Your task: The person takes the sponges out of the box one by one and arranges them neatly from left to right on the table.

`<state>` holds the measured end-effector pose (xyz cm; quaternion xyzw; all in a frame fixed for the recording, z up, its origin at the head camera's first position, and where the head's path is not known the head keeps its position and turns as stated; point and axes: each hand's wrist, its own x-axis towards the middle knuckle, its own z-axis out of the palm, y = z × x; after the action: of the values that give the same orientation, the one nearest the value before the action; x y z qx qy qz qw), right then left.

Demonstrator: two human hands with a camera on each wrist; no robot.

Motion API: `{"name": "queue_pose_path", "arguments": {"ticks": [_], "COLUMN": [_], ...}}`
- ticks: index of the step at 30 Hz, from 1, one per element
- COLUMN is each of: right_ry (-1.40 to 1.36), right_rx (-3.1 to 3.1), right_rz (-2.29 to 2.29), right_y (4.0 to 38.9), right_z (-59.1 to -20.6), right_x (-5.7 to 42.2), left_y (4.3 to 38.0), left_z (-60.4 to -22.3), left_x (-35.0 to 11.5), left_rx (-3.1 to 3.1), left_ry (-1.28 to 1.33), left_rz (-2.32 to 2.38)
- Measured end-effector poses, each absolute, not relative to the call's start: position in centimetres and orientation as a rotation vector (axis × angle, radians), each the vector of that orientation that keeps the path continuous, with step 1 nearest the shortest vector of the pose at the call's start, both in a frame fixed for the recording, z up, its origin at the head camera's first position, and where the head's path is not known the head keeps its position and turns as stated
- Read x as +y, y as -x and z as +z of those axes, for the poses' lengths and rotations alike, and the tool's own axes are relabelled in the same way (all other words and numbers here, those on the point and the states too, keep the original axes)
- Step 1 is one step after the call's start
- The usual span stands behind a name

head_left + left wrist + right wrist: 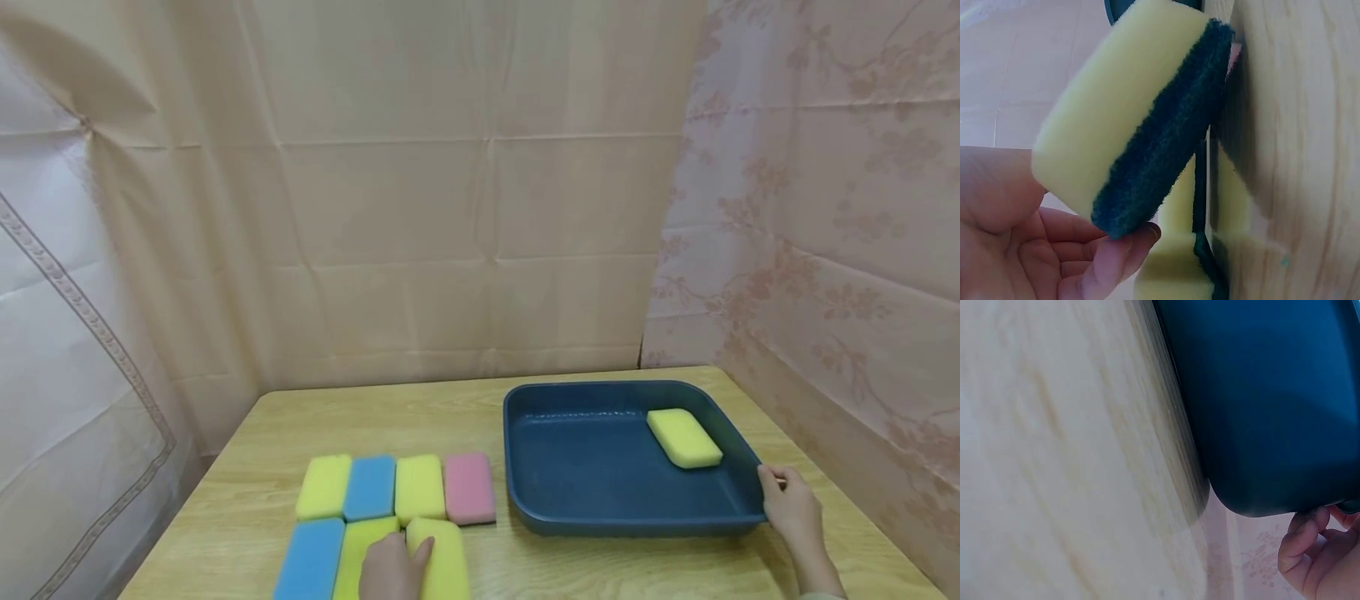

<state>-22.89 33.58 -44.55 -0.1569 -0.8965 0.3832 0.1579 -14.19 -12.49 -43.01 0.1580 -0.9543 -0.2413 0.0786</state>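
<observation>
My left hand grips a pale yellow sponge at the right end of the front row, thumb along its side. In the left wrist view this sponge is tilted up, and its dark green scouring layer faces the wooden table. A deep blue tray stands to the right, with another yellow sponge lying inside near its right wall. My right hand pinches the tray's right rim close to the front corner. The right wrist view shows those fingers at the tray's edge.
Behind the held sponge runs a row of a yellow sponge, a blue one, a yellow one and a pink one. Left of my left hand lie a blue sponge and a yellow sponge. Curtains surround the table.
</observation>
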Motion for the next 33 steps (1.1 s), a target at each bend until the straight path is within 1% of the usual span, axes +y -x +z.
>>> {"name": "queue_pose_path", "arguments": {"ticks": [7,12,27,33], "right_ry": [0.435,0.431,0.436,0.440], "right_rx": [-2.554,-2.555,-2.533,-2.536], "right_rz": [1.085,1.081,1.093,1.100], "right_y": [22.93,22.99,22.77,22.82], "right_z": [-44.83,-44.89,-44.56,-44.60], "right_x": [33.78,33.79,33.48,33.52], "left_y": [14.27,14.40,14.93,14.97], "left_z": [-42.74,-42.87,-43.30,-43.32], "left_x": [-12.63,-12.40,-12.64,-12.65], "left_rx": [-2.937,-2.959,-2.892,-2.875], "left_ry": [-0.639,-0.663,-0.572,-0.572], "left_rz": [-0.710,-0.675,-0.643,-0.636]}}
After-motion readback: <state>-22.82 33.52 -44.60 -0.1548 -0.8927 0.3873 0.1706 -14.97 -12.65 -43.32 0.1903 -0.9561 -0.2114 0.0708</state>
